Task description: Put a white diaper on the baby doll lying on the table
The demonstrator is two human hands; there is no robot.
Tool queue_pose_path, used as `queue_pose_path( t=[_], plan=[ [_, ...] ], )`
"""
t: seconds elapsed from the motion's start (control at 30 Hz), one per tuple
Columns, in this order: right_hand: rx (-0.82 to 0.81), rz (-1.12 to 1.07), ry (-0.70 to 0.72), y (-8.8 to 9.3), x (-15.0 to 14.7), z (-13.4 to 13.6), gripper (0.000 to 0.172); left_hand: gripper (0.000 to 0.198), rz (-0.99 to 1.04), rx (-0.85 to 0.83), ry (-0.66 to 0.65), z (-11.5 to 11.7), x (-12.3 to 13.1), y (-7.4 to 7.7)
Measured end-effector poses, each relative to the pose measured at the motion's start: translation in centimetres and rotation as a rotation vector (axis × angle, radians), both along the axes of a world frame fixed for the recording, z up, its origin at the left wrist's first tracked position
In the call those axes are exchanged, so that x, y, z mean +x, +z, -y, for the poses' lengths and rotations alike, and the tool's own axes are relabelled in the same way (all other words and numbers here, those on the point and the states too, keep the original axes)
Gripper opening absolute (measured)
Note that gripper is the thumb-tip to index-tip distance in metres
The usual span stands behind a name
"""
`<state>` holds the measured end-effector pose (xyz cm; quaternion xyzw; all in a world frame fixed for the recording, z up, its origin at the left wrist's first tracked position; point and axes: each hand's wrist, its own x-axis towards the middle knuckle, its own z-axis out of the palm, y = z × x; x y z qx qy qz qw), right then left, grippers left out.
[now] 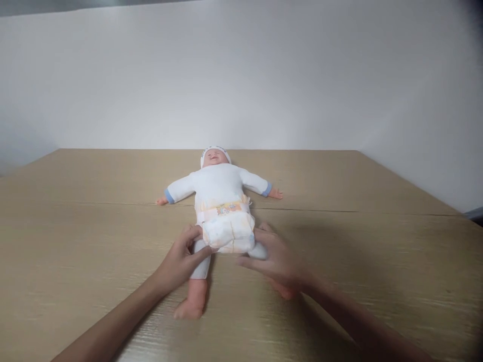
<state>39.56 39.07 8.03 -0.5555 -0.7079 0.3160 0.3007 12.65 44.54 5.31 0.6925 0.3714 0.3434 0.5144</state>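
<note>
In the head view, look down over a table (94,241) toward a white wall (226,75). Find the doll (218,193) near the middle of the tabletop, lying face up, head toward the far edge, legs toward the near side, with the diaper (228,232) around its hips, over white clothes (217,176). See the left hand (179,262) at one side of the diaper, curled beside the thigh, thumb spread from the fingers and touching the lower edge; cannot tell whether pinching it. See the right hand (281,259) curved around the other thigh, close against the diaper, thumb apart below; too blurred to tell how tightly closed.

Probably best worked with light, even pressure from both sides, so as not to skew the diaper or drag the doll. Smooth each leg edge gently with thumb and fingertips, bunching no cloth underneath; watch for uneven sides.

Note the diaper: white and puffy, creased down the front, tinted pale orange, with a printed cartoon band (229,208) across the waist. Note also blue cuffs (169,195) on outstretched arms, a lettered white hat (216,148), and a bare foot (192,301) beyond the trouser hem.
</note>
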Motion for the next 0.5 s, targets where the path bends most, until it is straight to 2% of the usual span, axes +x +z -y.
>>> queue_pose_path(
  t=[0.07, 0.13, 0.23, 0.3, 0.5],
  plan=[
    [0.041, 0.017, 0.023, 0.0, 0.2, 0.1, 0.025, 0.031, 0.011, -0.031, 0.000, 0.1, 0.2, 0.0],
    [0.077, 0.005, -0.022, -0.1, 0.3, 0.1, 0.028, 0.030, -0.014, -0.017, 0.002, 0.3, 0.2, 0.1],
    [0.088, 0.002, -0.096, -0.5, 0.2, -0.1, 0.035, 0.031, -0.143, 0.062, 0.010, 0.4, 0.2, 0.6],
    [0.084, -0.014, -0.102, -0.7, 0.2, -0.5, 0.033, 0.032, -0.241, 0.096, 0.013, 0.4, 0.3, 1.2],
    [0.064, -0.040, 0.055, 0.4, 0.9, -1.8, 0.029, 0.015, -0.343, 0.145, -0.059, 0.5, 0.8, 2.8]
  ],
)
